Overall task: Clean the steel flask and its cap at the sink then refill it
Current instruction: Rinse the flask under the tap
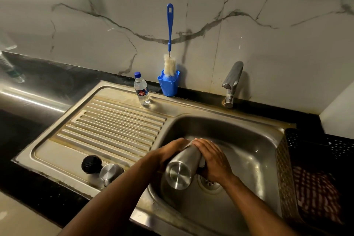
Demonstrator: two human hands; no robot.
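Your caps, a black one (91, 164) and a steel one (110, 173), sit on the drainboard (115, 130), out of the splash. Your left hand (168, 152) and right hand (212, 161) wrap the flask (183, 166) from either side, tipped mouth-down over the basin (249, 159), likely to drain it. The brush (169, 48) and tap (231, 84) wait behind.

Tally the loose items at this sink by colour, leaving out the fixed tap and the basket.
Steel: 2, the flask held in both hands over the basin and the steel cap on the drainboard
Black: 1, the black stopper
Blue: 2, the bottle brush and its blue holder
Clear: 1, the water bottle
Total: 6
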